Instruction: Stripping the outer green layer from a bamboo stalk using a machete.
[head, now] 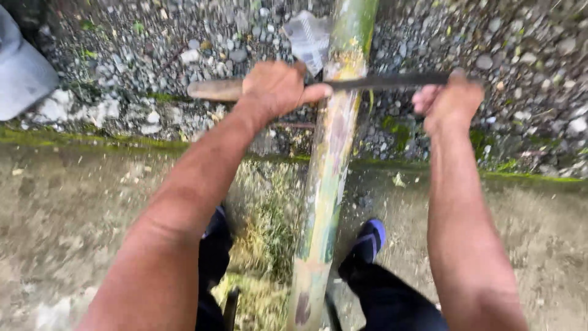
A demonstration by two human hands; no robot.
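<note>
At the bottom centre of the frame a long bamboo pole rises between the person's dark-trousered legs, with a blue-toed shoe just right of it on the concrete slab. The pole runs from the lower edge up to the top centre; its skin is mottled — pale green, yellow and grey-brown patches, scraped in places, greener at the far end. Shavings and grass lie around its near part.

Higher up, a long dark blade lies crosswise over the pole, touching it. The left hand is closed around the blade's wooden handle, whose rounded butt sticks out to the upper left. The right hand is wrapped over the blade's far tip at the upper right — fingers curled on it.

Beyond the mossy slab edge lies grey gravel, with a grey cap at the upper left corner.
</note>
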